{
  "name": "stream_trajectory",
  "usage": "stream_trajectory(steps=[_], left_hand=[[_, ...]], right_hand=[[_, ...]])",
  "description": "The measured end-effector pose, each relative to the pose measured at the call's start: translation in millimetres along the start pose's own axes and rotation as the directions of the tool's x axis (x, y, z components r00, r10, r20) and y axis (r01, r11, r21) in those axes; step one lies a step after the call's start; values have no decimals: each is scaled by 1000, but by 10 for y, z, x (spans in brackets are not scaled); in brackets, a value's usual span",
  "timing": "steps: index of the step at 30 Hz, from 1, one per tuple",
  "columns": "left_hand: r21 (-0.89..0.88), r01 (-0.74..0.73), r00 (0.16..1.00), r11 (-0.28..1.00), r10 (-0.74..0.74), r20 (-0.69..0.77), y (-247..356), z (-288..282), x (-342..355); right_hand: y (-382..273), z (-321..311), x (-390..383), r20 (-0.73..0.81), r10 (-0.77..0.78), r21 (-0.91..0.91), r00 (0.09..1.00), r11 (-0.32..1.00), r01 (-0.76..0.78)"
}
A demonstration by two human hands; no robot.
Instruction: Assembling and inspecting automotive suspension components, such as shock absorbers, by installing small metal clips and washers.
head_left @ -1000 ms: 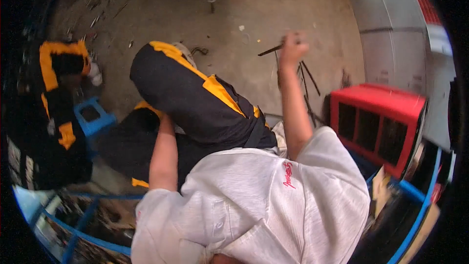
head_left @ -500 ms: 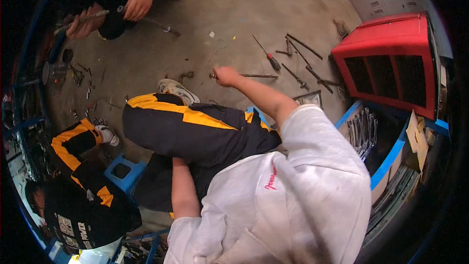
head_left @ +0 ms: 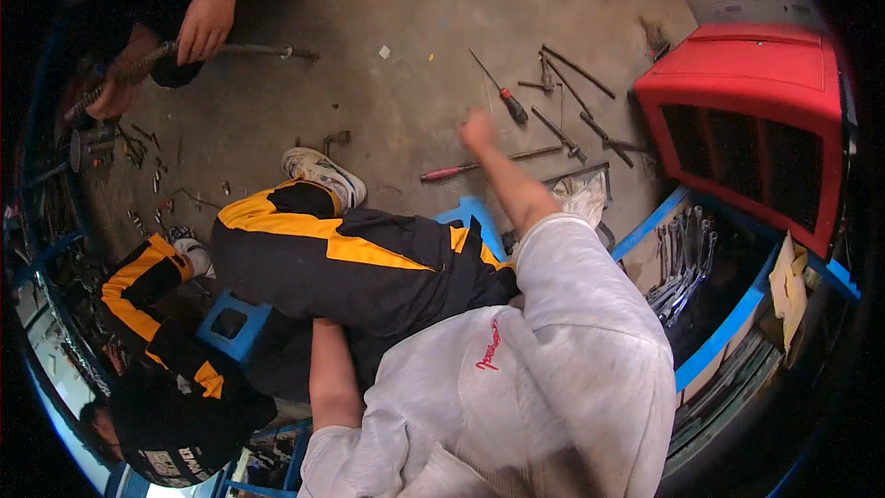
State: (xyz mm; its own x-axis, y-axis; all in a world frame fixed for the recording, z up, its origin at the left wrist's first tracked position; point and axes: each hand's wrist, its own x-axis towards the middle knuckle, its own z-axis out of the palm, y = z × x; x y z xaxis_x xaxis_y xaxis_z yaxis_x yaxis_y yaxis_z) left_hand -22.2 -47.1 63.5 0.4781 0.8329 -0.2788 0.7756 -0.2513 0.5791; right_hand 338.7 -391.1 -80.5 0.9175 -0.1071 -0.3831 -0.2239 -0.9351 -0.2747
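Note:
My right arm reaches out over the floor, and my right hand (head_left: 477, 132) is over a long thin bar with a red handle (head_left: 449, 171) lying on the concrete. The hand is blurred, so its fingers do not read clearly. Beyond it lies a red-and-black screwdriver (head_left: 513, 108). Several dark T-handled and straight bars (head_left: 579, 72) are spread to its right. My left forearm (head_left: 334, 369) goes under my thigh, which hides the left hand. Near my shoe (head_left: 323, 175) rests an angled metal wrench (head_left: 337, 140).
At the upper left a co-worker's hands (head_left: 205, 23) hold a long ribbed rod (head_left: 249, 50). Another person in black (head_left: 184, 433) is at the lower left, near a blue stool (head_left: 235, 325). To the right stand a red cabinet (head_left: 737, 74) and a blue-framed bin of wrenches (head_left: 682, 258).
My right hand has left the bar's handle end and moved right and away, leaving the red handle uncovered on the floor. The co-worker's rod has swung to a more level angle.

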Motion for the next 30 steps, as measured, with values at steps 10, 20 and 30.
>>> stream_trajectory(steps=[10,20,30], left_hand=[[45,82,996,996,-81,-36,-52,-148,-139],[41,81,996,996,-79,-47,-46,-17,-207],[-42,-11,990,999,5,-140,-137,425,133]], right_hand=[[602,-442,657,325,298,-174,898,952,-252],[363,316,129,393,110,-8,913,993,-116],[56,223,-446,655,-107,457,748,844,-280]])
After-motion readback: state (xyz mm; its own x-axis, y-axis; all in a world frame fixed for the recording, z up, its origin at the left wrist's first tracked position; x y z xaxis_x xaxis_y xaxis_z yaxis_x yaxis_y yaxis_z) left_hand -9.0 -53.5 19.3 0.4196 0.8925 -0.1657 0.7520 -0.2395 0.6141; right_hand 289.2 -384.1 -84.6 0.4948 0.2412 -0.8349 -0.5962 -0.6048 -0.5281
